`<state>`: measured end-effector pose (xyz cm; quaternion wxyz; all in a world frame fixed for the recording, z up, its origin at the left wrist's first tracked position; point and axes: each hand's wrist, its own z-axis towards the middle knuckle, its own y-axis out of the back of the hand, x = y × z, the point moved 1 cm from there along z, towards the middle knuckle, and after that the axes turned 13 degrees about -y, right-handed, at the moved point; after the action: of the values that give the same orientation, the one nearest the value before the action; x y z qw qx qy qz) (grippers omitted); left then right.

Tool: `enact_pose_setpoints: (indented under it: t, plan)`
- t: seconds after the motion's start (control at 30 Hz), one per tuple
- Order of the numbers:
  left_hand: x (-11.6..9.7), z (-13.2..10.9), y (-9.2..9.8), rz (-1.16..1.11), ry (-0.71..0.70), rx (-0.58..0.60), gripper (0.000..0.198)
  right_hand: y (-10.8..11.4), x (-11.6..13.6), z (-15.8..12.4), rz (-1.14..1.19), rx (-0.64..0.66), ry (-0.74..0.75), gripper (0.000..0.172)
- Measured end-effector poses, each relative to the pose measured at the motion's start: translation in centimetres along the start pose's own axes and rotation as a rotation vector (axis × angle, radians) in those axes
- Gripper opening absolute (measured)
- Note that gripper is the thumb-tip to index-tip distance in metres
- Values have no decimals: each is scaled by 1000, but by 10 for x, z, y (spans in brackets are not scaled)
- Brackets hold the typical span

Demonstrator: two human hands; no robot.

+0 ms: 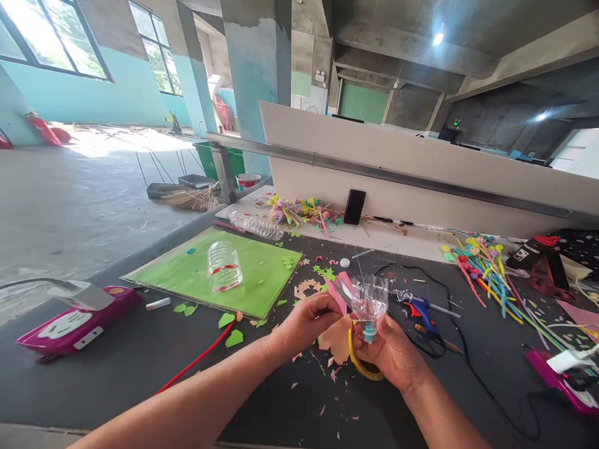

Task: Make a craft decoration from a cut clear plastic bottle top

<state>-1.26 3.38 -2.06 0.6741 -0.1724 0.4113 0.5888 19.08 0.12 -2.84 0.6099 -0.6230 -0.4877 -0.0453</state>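
My right hand (390, 352) is closed around the neck of a cut-off clear plastic bottle top (369, 299), its wide cut edge facing up and the neck down. My left hand (318, 321) is just left of it, fingers pinched together; whatever they hold, if anything, is hidden. Between and behind the hands are scissors (358, 363) with yellow handles, partly covered by my right hand; I cannot tell whether it touches them. Peach-coloured paper (336, 340) and a pink paper piece (337, 290) lie beneath. A blue glue gun (423, 315) rests to the right.
A green sheet (253, 262) bears a cut clear bottle section (224, 268), with a ribbed bottle (255, 226) behind it. Purple power strips (79, 321) sit at both sides. Pipe-cleaner flowers (491, 268) lie right, beyond a black cord (468, 349). A phone (354, 207) leans on the partition.
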Motion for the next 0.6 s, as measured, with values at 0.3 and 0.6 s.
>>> enact_pose_setpoints:
  t: [0.3, 0.6]
  plan:
    - [-7, 0, 9, 129, -117, -31, 15, -4, -7, 1, -113, -97, -1, 36]
    - [-14, 0, 11, 276, -268, 61, 15, -2, -13, -2, -165, -94, 46, 30]
